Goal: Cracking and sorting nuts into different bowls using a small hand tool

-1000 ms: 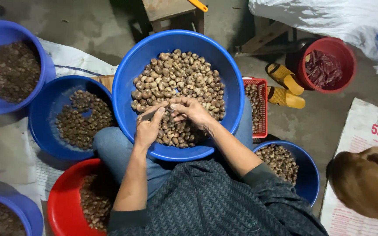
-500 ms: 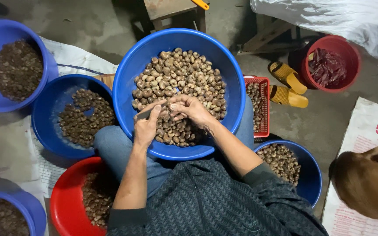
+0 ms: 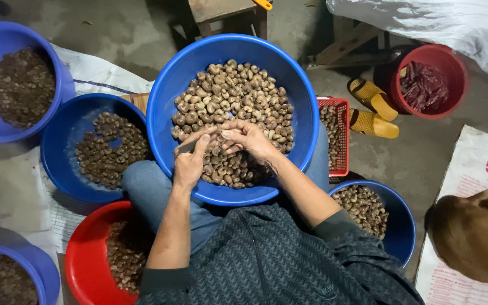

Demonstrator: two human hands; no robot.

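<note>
Your left hand [image 3: 190, 164] is closed on a small knife [image 3: 187, 148] above the near-left part of the big blue basin [image 3: 165, 96] on your lap. The knife's long axis slants from lower left up to the right, its tip toward your right hand [image 3: 248, 141]. That hand is curled, fingertips pinching one nut [image 3: 217, 135] against your left thumb, so your hands meet over the pile of nuts [image 3: 232, 96]. Right of the basin's far-right rim stands a red crate [image 3: 337, 135], then yellow sandals [image 3: 371, 107].
</note>
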